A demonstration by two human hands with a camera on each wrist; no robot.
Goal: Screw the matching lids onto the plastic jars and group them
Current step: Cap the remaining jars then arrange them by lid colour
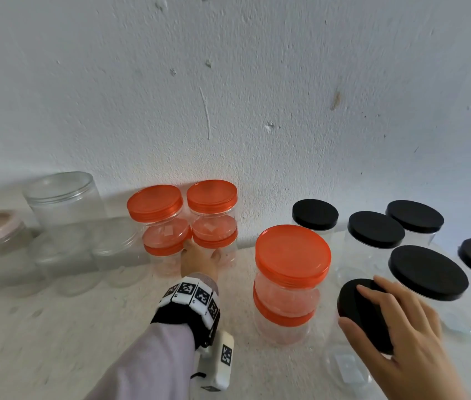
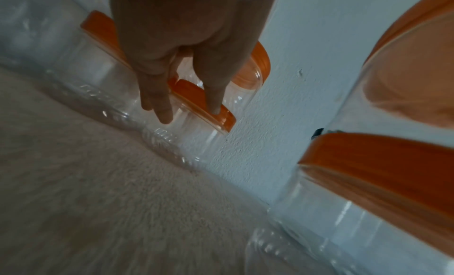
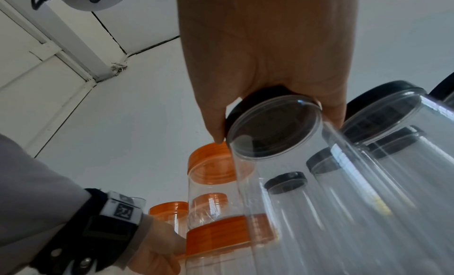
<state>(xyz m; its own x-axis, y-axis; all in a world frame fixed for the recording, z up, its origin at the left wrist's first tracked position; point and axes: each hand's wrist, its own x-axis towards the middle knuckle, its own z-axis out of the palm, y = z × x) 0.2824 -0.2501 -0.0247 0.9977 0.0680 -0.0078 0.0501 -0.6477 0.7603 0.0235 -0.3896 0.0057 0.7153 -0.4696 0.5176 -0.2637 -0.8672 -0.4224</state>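
Orange-lidded jars [image 1: 212, 217] and black-lidded jars [image 1: 375, 235] already stand grouped, clear jars [image 1: 64, 203] on the left look unlidded, left hand [image 1: 199, 259] touches an orange pair with straight fingers, right hand [image 1: 401, 321] grips a black lid [image 1: 364, 313].

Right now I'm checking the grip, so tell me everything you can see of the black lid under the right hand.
The black lid is a round, matte, seemingly plastic cap with a flat top. It sits on the mouth of a clear plastic jar, nearest of the black-lidded group. The right hand grips it from above, fingers curled over its rim. Whether it is fully screwed on cannot be told.
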